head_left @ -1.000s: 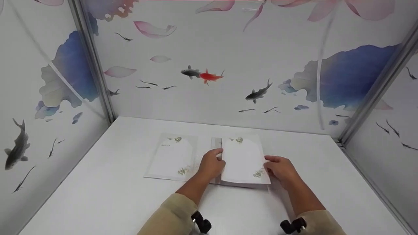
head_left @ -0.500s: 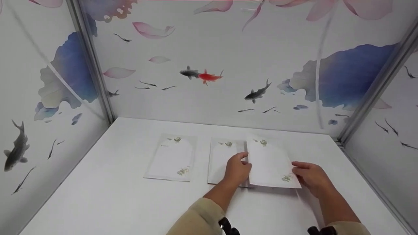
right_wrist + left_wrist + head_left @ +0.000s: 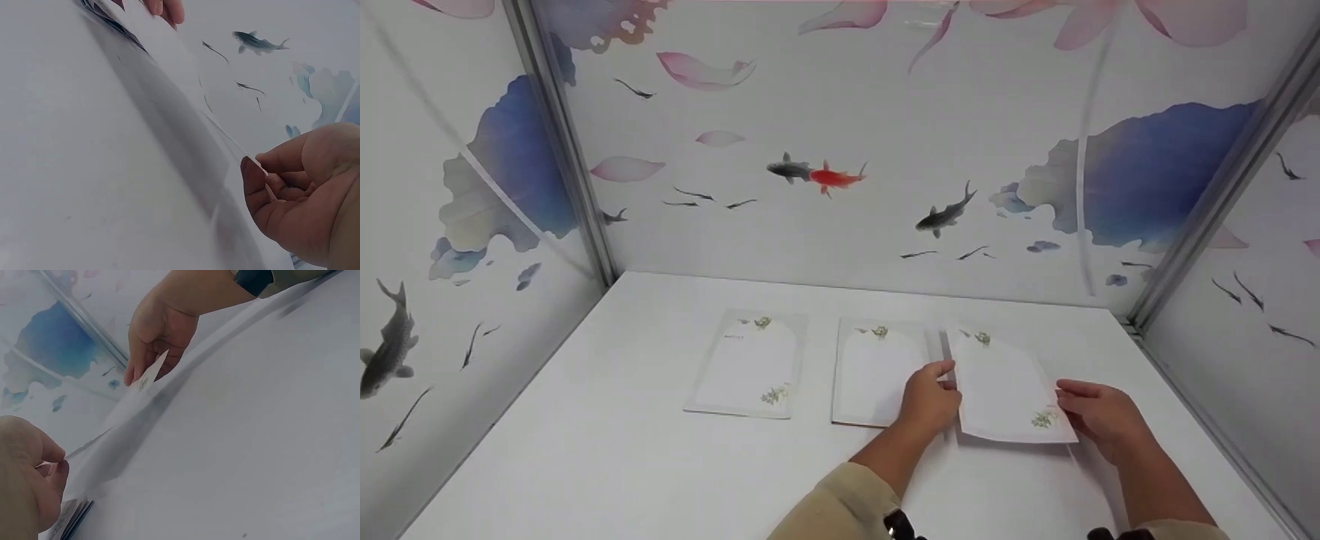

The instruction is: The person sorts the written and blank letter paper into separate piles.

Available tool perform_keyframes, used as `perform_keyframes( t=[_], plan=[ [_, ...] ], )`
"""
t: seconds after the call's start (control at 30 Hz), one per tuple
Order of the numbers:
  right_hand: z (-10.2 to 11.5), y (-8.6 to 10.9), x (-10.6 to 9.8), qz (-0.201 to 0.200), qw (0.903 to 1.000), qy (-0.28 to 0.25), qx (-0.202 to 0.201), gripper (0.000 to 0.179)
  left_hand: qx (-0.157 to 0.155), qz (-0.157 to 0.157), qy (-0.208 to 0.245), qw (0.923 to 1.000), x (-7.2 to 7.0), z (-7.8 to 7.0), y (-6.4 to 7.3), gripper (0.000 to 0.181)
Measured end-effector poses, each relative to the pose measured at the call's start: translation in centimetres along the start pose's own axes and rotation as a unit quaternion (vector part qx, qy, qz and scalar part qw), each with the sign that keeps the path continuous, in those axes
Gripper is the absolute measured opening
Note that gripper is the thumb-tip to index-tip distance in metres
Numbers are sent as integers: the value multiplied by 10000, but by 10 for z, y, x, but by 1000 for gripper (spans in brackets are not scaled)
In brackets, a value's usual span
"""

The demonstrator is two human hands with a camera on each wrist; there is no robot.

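Note:
A white sheet of paper [image 3: 1009, 386], printed with small green plant motifs at two corners, is raised off the table between my hands. My left hand [image 3: 931, 401] pinches its left edge, and my right hand [image 3: 1106, 416] pinches its right edge. In the right wrist view the right hand [image 3: 309, 191] grips the edge between thumb and fingers, the sheet [image 3: 174, 62] slanting away. The left wrist view shows the left hand [image 3: 28, 472] at the other edge. Beside it, a stack of similar sheets [image 3: 874, 382] lies flat, its lower right corner hidden behind the left hand.
Further left lies another sheet or stack [image 3: 746, 367] with the same motifs and a short printed line. The white table [image 3: 645, 472] is enclosed by panels [image 3: 840, 247] painted with fish and petals. Metal posts [image 3: 562, 142] stand at the corners.
Both hands have moved right with the pinched sheet, off the middle stack, which now shows mostly uncovered. The left stack has not moved.

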State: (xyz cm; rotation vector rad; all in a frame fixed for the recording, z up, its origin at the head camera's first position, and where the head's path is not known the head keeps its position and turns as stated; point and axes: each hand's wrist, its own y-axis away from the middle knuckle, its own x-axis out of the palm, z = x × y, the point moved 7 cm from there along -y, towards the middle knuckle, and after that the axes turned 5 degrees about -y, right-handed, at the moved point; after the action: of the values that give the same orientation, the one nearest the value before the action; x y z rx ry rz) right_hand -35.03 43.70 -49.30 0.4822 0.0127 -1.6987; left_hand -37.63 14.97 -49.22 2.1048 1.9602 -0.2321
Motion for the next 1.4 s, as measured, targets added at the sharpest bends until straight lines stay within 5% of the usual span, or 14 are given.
perform_keyframes(
  t=[0.6, 0.9, 1.17, 1.4],
  plan=[
    [-5, -2, -16, -184, 9995, 229, 114, 64, 261, 695, -426, 9963, 13, 1, 2, 47],
    [0, 1, -22, -246, 9996, 87, -58, 71, 318, 752, -354, 9960, 13, 3, 3, 49],
    [10, 4, 7, -150, 9982, 281, -513, 74, 378, 785, -228, 9959, 3, 1, 4, 52],
    [33, -1, 45, 32, 9974, 211, -681, 72, 414, 587, -177, 9973, -28, 4, -4, 55]
  ],
)
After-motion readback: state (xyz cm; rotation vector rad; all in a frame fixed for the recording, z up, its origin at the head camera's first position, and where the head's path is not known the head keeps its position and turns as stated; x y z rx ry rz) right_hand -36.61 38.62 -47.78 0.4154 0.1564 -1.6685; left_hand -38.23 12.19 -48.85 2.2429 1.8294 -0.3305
